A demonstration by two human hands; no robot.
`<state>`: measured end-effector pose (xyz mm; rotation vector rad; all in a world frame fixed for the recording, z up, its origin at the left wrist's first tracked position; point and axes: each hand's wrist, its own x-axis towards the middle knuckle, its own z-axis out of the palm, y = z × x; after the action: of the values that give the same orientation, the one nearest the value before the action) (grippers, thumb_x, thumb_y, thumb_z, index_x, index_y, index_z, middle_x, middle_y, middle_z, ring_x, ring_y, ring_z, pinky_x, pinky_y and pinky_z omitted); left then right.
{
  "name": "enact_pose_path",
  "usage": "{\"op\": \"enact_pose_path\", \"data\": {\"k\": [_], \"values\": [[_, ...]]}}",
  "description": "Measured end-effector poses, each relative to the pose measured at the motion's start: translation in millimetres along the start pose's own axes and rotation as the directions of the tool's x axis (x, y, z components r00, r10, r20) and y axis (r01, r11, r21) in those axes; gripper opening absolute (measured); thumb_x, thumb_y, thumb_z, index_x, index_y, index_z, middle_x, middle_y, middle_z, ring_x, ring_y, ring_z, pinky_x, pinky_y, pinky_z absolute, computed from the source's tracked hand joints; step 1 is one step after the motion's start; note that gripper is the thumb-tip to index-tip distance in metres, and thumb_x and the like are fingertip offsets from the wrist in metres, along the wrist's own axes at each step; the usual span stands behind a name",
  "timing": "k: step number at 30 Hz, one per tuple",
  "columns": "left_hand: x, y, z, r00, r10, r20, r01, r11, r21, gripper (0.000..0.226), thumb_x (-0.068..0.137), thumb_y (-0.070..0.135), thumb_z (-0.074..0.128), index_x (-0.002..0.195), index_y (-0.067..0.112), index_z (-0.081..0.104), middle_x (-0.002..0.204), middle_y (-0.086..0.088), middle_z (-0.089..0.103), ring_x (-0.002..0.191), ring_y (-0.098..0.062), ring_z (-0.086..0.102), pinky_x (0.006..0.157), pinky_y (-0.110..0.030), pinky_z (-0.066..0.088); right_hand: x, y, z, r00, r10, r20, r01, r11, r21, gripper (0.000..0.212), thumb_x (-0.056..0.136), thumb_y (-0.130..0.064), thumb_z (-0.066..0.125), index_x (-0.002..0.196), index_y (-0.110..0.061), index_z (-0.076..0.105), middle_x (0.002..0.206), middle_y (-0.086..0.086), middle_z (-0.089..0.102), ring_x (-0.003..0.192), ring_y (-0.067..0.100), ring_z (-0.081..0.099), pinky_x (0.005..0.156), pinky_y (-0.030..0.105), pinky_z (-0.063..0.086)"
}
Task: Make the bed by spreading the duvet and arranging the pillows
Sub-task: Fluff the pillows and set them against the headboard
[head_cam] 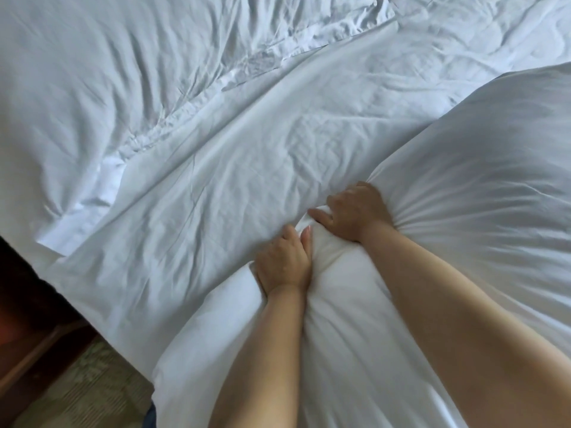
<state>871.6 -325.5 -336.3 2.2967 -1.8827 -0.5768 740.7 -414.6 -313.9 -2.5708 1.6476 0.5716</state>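
head view, nearest first: both forearms reach forward over a plump white pillow (pixel 448 186) that lies across the near right of the bed. left hand (pixel 284 262) has fingers curled into the bunched cloth at the pillow's end, thumb up against the fold. right hand (pixel 355 211) grips the same gathered end just beyond, fingers curled over the top, knuckles up. the two hands nearly touch.

judgement: step in hand is arranging this pillow, likely tucking or squaring its open end. to do it well, keep both grips on the case cloth, pull the slack even, then lay the end flat so no knot of fabric is left.

beyond the hands, the bottom sheet (pixel 234 168) lies bare and creased. farther left, the duvet (pixel 92 72) is rumpled, its hemmed edge running diagonally; it is not spread yet. nothing blocks the pillow. at far lower left, dark wooden furniture (pixel 27 304) and patterned floor (pixel 86 387) flank the bed's corner.
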Motion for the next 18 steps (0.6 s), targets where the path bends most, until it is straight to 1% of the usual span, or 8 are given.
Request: {"op": "enact_pose_path", "data": {"k": [3,5,8,10,12,14,16,18], "values": [[1.1,0.2,-2.8,0.999,0.028,0.023,-0.027,0.999,-0.041,0.045,0.088,0.044,0.035,0.061,0.012,0.051,0.037,-0.002,0.050,0.028,-0.023,0.050,0.035,-0.017,0.030,-0.8,-2.8,-3.1,1.000,0.026,-0.001,-0.026,1.000,-0.016,0.065,0.094,-0.063,0.029,0.095,-0.013,0.070,0.095,0.013,0.072,0.090,0.030,0.066,0.082,0.035,0.042],[0.9,-3.0,-8.7,0.999,0.024,0.039,-0.023,0.999,-0.029,0.044,0.091,0.043,0.035,0.067,0.011,0.052,0.043,-0.004,0.055,0.035,-0.025,0.056,0.036,-0.020,0.035,-1.5,-5.9,-7.5,0.999,0.052,0.008,-0.052,0.998,-0.029,0.064,0.094,-0.062,0.029,0.096,-0.012,0.070,0.096,0.014,0.072,0.091,0.031,0.066,0.082,0.036,0.042],[8.8,-2.2,-26.0,0.961,0.061,0.271,-0.046,0.997,-0.060,0.044,0.102,0.043,0.027,0.103,0.007,0.052,0.092,-0.013,0.069,0.086,-0.035,0.068,0.065,-0.037,0.049,-4.6,-10.8,-20.3,0.994,0.105,0.008,-0.105,0.994,-0.015,0.063,0.096,-0.059,0.029,0.094,-0.012,0.071,0.095,0.014,0.072,0.091,0.032,0.066,0.082,0.035,0.042],[14.0,-1.1,-42.6,0.934,0.097,0.343,-0.079,0.995,-0.069,0.043,0.102,0.042,0.023,0.113,0.007,0.046,0.110,-0.014,0.066,0.102,-0.037,0.063,0.077,-0.040,0.047,-6.3,-13.8,-30.2,0.985,0.170,0.005,-0.170,0.985,-0.023,0.062,0.098,-0.055,0.029,0.090,-0.012,0.072,0.089,0.012,0.072,0.084,0.031,0.068,0.074,0.033,0.039],[14.8,-0.1,-61.4,0.914,0.126,0.386,-0.098,0.991,-0.090,0.042,0.103,0.041,0.023,0.115,0.007,0.045,0.113,-0.016,0.064,0.106,-0.038,0.061,0.081,-0.040,0.047,-9.4,-18.9,-42.9,0.961,0.274,0.047,-0.272,0.961,-0.053,0.058,0.098,-0.051,0.037,0.076,-0.011,0.074,0.070,0.010,0.071,0.065,0.029,0.068,0.065,0.030,0.038],[14.6,0.5,-74.1,0.896,0.151,0.418,-0.104,0.986,-0.132,0.042,0.103,0.041,0.022,0.115,0.008,0.044,0.113,-0.016,0.065,0.106,-0.037,0.061,0.082,-0.040,0.046,-8.9,-20.4,-53.3,0.936,0.352,-0.008,-0.352,0.933,-0.077,0.056,0.094,-0.049,0.048,0.060,-0.012,0.072,0.052,0.005,0.065,0.047,0.026,0.063,0.056,0.026,0.040],[15.8,-0.7,-84.4,0.886,0.175,0.430,-0.126,0.982,-0.139,0.042,0.102,0.041,0.022,0.116,0.008,0.044,0.112,-0.016,0.065,0.106,-0.036,0.062,0.082,-0.039,0.046,-8.5,-20.0,-69.7,0.939,0.340,0.054,-0.336,0.940,-0.065,0.057,0.097,-0.048,0.043,0.064,-0.011,0.071,0.059,0.005,0.068,0.053,0.025,0.066,0.056,0.025,0.037],[20.1,-4.2,-95.8,0.881,0.195,0.431,-0.150,0.979,-0.136,0.042,0.102,0.042,0.021,0.115,0.009,0.044,0.111,-0.015,0.066,0.104,-0.035,0.062,0.082,-0.039,0.047,-3.2,-21.2,-79.3,0.956,0.294,0.027,-0.291,0.954,-0.074,0.056,0.100,-0.046,0.035,0.075,-0.013,0.073,0.073,0.005,0.073,0.066,0.025,0.069,0.060,0.026,0.034]]}}
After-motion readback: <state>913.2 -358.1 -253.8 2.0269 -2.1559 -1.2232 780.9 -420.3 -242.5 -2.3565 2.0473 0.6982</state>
